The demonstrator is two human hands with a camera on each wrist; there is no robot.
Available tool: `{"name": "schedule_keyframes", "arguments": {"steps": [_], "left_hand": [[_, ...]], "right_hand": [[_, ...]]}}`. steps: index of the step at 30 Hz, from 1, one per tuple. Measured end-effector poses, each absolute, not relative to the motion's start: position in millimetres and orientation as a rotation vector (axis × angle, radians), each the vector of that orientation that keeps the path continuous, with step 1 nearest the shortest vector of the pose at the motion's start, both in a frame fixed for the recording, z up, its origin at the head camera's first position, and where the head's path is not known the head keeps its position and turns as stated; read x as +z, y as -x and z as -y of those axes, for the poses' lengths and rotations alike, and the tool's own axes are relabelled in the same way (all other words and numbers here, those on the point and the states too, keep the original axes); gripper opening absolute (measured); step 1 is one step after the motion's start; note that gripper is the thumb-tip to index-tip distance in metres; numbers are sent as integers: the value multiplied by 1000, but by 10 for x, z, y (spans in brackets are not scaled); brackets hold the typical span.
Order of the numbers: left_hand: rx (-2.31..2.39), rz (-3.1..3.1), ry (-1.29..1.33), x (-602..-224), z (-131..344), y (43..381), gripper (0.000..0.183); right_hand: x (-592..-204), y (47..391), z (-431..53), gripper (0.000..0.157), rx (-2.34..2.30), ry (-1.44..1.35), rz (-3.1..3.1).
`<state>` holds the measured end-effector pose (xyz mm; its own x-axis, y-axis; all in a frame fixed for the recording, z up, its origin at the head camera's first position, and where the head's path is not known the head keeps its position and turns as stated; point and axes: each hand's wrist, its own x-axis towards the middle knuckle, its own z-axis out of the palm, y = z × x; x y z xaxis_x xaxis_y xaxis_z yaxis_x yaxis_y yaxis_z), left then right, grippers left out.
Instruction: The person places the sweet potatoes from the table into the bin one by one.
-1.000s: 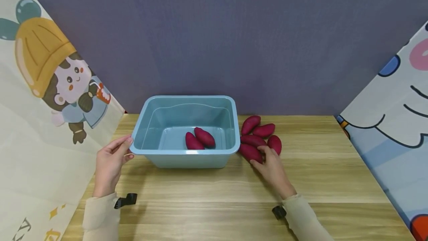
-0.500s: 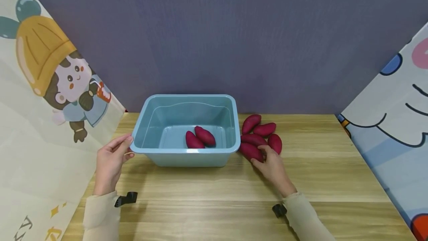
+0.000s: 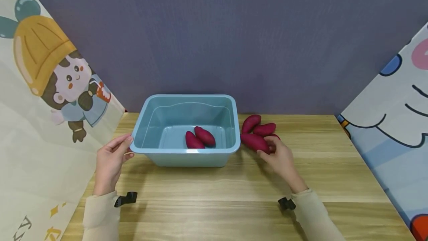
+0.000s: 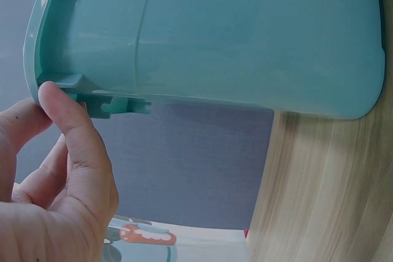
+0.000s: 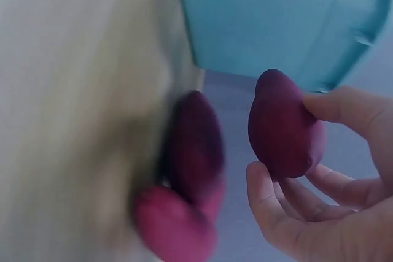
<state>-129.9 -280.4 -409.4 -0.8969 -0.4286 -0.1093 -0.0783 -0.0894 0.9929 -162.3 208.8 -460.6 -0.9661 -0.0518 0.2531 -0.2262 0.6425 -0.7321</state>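
A light blue plastic tub (image 3: 187,159) stands on the wooden table with two dark red sweet potatoes (image 3: 204,136) inside it. At its left corner my left hand (image 3: 112,163) pinches the rim between thumb and fingers; the left wrist view shows the thumb on the outer side. My right hand (image 3: 280,159) grips another sweet potato (image 5: 285,127) between thumb and fingertips, lifted off the table at the tub's right side. Several more sweet potatoes (image 3: 264,129) lie behind that hand, one of them mostly hidden by it.
A grey-blue panel (image 3: 284,47) rises behind the table (image 3: 200,203). Printed cartoon sheets flank it on the left (image 3: 33,122) and right (image 3: 401,140). Each wrist wears a small black camera mount (image 3: 127,199).
My right hand has lifted the nearest sweet potato off the pile and shifted slightly right and away. The left hand and the tub have stayed in place.
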Motion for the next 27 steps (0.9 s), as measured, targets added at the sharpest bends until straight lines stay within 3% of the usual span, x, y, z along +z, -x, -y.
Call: {"name": "schedule_keyframes", "arguments": {"steps": [14,27], "left_hand": [[-2081,1936,-552,-4086,2813,1278,41],[-2104,1907,-491,-4089,2802,1289,37]], "right_hand": [[-3605,1888,-2094,51,1116,-415,2588],[-2978,2319,-1532,53,1189,-577,2626]]}}
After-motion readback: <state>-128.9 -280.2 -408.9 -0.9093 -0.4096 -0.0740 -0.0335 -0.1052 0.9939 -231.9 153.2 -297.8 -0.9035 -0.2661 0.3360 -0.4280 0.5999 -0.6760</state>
